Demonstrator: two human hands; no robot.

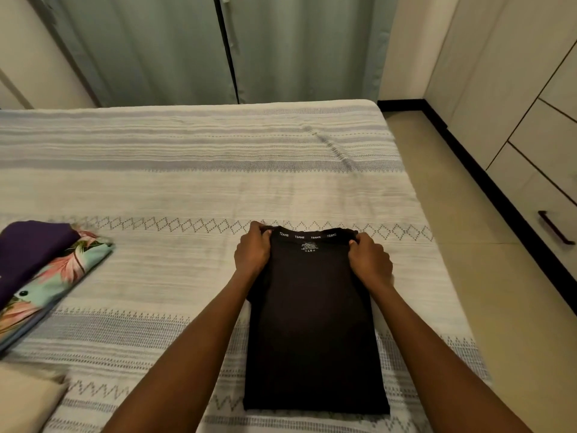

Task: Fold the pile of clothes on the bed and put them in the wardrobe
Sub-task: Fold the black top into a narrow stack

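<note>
- Black T-shirt (315, 323): it lies flat on the bed (187, 189), near the edge closest to the person and towards the bed's right side. It is already narrowed to a long strip, with its sides turned in. Its long axis runs straight away from the person, collar end farthest, hem end nearest.
- Folded clothes (40, 276): a purple and a floral piece sit stacked at the bed's left side, well apart from the shirt.
- Wardrobe (530, 120): pale doors and drawers stand to the right, across a strip of floor.
- Left hand (252, 250): fingers curled, pinching the collar's left corner.
- Right hand (370, 260): clamped likewise on the collar's right corner; both hands are equally near, one at each far corner.
- Judgement: the shirt's free length lies between the hands and the body, so the next fold probably means drawing the collar end back along that axis towards the hem.
</note>
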